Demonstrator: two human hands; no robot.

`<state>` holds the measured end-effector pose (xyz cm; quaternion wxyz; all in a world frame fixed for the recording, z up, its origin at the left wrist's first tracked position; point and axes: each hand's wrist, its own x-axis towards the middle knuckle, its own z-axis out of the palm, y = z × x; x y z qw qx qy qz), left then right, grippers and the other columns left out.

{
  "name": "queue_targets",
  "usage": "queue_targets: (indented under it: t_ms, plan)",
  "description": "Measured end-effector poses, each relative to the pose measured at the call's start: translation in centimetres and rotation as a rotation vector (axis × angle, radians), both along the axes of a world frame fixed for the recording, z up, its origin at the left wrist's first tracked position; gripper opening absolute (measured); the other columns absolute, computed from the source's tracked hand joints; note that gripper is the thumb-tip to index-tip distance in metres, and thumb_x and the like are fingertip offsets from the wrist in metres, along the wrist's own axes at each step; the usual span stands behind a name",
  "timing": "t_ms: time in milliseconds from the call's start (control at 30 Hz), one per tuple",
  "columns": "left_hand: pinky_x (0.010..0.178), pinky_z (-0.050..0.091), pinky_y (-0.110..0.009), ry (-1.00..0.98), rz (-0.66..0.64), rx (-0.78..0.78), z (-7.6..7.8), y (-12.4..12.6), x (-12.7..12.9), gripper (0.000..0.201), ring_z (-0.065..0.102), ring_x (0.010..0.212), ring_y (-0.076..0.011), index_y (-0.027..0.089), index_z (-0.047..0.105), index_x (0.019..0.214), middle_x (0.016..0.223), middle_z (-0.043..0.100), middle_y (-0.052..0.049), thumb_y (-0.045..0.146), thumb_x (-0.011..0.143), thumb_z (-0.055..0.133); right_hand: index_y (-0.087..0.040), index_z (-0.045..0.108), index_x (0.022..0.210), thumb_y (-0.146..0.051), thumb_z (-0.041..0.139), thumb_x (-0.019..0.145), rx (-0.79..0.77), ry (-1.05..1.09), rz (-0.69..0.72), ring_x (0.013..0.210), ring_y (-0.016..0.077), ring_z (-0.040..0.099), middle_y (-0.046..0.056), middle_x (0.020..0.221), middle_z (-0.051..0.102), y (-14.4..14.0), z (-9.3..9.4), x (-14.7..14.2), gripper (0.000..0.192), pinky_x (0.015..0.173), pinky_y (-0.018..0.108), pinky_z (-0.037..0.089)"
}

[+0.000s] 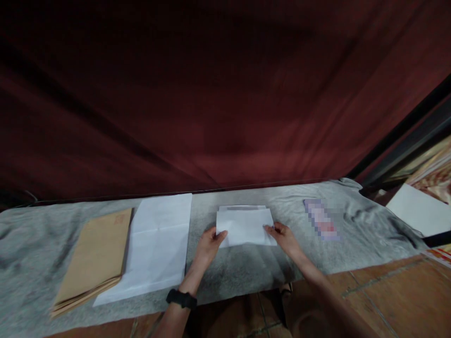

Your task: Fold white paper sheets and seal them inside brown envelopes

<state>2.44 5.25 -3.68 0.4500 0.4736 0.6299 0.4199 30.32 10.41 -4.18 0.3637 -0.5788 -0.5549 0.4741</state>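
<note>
1. My left hand (208, 244) pinches the left edge of the folded paper (245, 227) — thumb on top.
2. My right hand (286, 237) grips its right edge the same way.
3. The paper lies on the grey cloth (232, 267), dead ahead at 12 o'clock.
4. At 9 o'clock lie white sheets (158, 244) — brown envelopes (95, 258) just beyond, touching them.
5. A watch (181, 298) sits on my left wrist.

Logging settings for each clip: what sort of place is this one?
Probably a makeshift indoor paperwork station: a low surface under a grey cloth, backed by a dark red curtain, with brown envelopes and white sheets. Both hands fold paper.
</note>
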Motion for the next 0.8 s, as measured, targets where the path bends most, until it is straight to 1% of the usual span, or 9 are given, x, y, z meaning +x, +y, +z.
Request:
queue_targets:
  t_ms: [133, 233, 367, 500, 567, 633, 667, 733, 800]
  plan:
    - [0.075, 0.051, -0.034, -0.109, 0.017, -0.021, 0.3, 0.8, -0.3, 0.051, 0.065, 0.08, -0.0234, 0.013, 0.073, 0.091, 0.085, 0.073, -0.006, 0.06, 0.071, 0.07, -0.022, 0.057, 0.061, -0.065, 0.073, 0.066, 0.001, 0.013, -0.064, 0.052, 0.0125, 0.041, -0.005, 0.052, 0.05, 1.1, -0.4, -0.7, 0.046, 0.049, 0.027, 0.029]
    - [0.084, 0.053, -0.038, -0.226, -0.149, -0.13, 1.2, 0.7, -1.4, 0.054, 0.068, 0.088, -0.0254, 0.013, 0.074, 0.102, 0.098, 0.076, -0.008, 0.052, 0.065, 0.079, -0.02, 0.066, 0.073, -0.064, 0.075, 0.066, -0.087, 0.153, 0.018, 0.056, 0.0141, 0.05, -0.003, 0.062, 0.062, 1.0, 0.2, -0.4, 0.046, 0.053, 0.027, 0.038]
    - [0.097, 0.051, -0.044, -0.187, -0.469, -0.211, 2.6, -0.3, -2.9, 0.055, 0.067, 0.106, -0.0308, 0.018, 0.076, 0.111, 0.11, 0.077, -0.007, 0.043, 0.062, 0.083, -0.018, 0.076, 0.1, -0.053, 0.079, 0.069, -0.264, 0.237, 0.422, 0.082, 0.0208, 0.067, 0.004, 0.094, 0.076, 0.1, 1.9, 2.0, 0.047, 0.077, 0.031, 0.051]
    - [0.116, 0.035, -0.048, 0.011, -0.719, -0.165, 3.3, -1.4, -2.9, 0.046, 0.046, 0.14, -0.0325, 0.025, 0.077, 0.11, 0.132, 0.069, -0.005, 0.039, 0.067, 0.08, -0.021, 0.079, 0.107, -0.05, 0.076, 0.075, -0.281, 0.029, 0.785, 0.107, 0.0264, 0.067, 0.006, 0.111, 0.076, -0.7, 3.5, 4.3, 0.044, 0.101, 0.039, 0.048]
    - [0.121, 0.027, -0.047, 0.115, -0.741, -0.122, 3.1, -1.8, -2.6, 0.05, 0.038, 0.146, -0.0294, 0.026, 0.074, 0.117, 0.144, 0.06, -0.005, 0.037, 0.069, 0.078, -0.022, 0.078, 0.111, -0.048, 0.074, 0.079, -0.19, -0.069, 0.87, 0.117, 0.0267, 0.064, 0.006, 0.116, 0.075, -1.1, 4.0, 4.3, 0.041, 0.115, 0.045, 0.036]
    - [0.122, 0.027, -0.046, 0.149, -0.707, -0.092, 2.7, -2.2, -2.3, 0.048, 0.039, 0.145, -0.0279, 0.025, 0.074, 0.118, 0.144, 0.06, -0.006, 0.038, 0.072, 0.075, -0.022, 0.079, 0.11, -0.046, 0.069, 0.084, -0.078, -0.117, 0.93, 0.122, 0.0261, 0.061, 0.007, 0.12, 0.074, -1.7, 4.3, 3.8, 0.036, 0.122, 0.047, 0.024]
    - [0.122, 0.027, -0.044, 0.156, -0.696, -0.079, 2.5, -2.4, -2.2, 0.043, 0.039, 0.145, -0.027, 0.025, 0.075, 0.116, 0.141, 0.062, -0.005, 0.039, 0.075, 0.072, -0.022, 0.079, 0.109, -0.045, 0.066, 0.087, -0.032, -0.122, 0.951, 0.125, 0.0259, 0.059, 0.008, 0.124, 0.072, -2.0, 4.2, 3.5, 0.034, 0.122, 0.046, 0.023]
    - [0.121, 0.029, -0.042, 0.18, -0.684, -0.066, 2.3, -2.7, -2.1, 0.035, 0.04, 0.144, -0.0253, 0.025, 0.077, 0.111, 0.134, 0.067, -0.004, 0.041, 0.083, 0.065, -0.022, 0.079, 0.109, -0.045, 0.061, 0.09, 0.019, -0.122, 0.926, 0.127, 0.0262, 0.058, 0.009, 0.13, 0.069, -2.7, 3.8, 3.1, 0.035, 0.119, 0.043, 0.031]
    - [0.119, 0.033, -0.041, 0.215, -0.646, -0.069, 2.4, -3.0, -2.0, 0.034, 0.046, 0.14, -0.0251, 0.026, 0.077, 0.111, 0.134, 0.067, -0.003, 0.044, 0.088, 0.059, -0.021, 0.078, 0.111, -0.048, 0.06, 0.09, -0.005, -0.163, 0.787, 0.121, 0.0269, 0.061, 0.009, 0.127, 0.07, -3.2, 3.0, 3.2, 0.039, 0.111, 0.041, 0.042]
